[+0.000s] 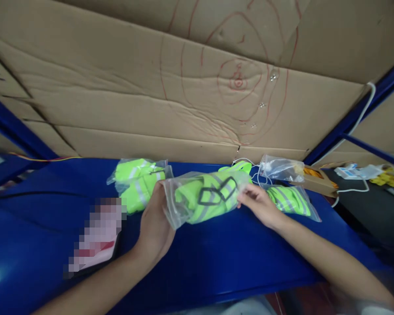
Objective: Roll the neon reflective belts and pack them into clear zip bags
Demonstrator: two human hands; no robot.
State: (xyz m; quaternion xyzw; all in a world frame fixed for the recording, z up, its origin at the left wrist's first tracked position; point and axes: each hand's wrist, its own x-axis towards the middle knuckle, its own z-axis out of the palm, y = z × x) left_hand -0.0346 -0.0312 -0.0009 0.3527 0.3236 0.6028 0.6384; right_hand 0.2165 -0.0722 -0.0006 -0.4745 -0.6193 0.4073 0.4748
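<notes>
Between my hands, above the blue tabletop [216,258], is a clear zip bag [213,197] holding folded neon-yellow reflective fabric with grey stripes. Two black buckle-like frames show on its upper face. My left hand [156,223] grips the bag's left end beside the zip strip; some fingers are hidden behind it. At the right end, my right hand [258,203] pinches the plastic between thumb and fingers. Just left of it lies another bag of neon fabric [138,183], and a similar bag [290,200] rests beyond my right hand.
Loose neon strap [238,167] lies behind the held bag. At the back right are a crumpled clear bag [279,168], a small cardboard box [318,180] and white cable [353,190]. A blurred-out phone-like object [96,236] lies left. Cardboard [118,109] walls the back.
</notes>
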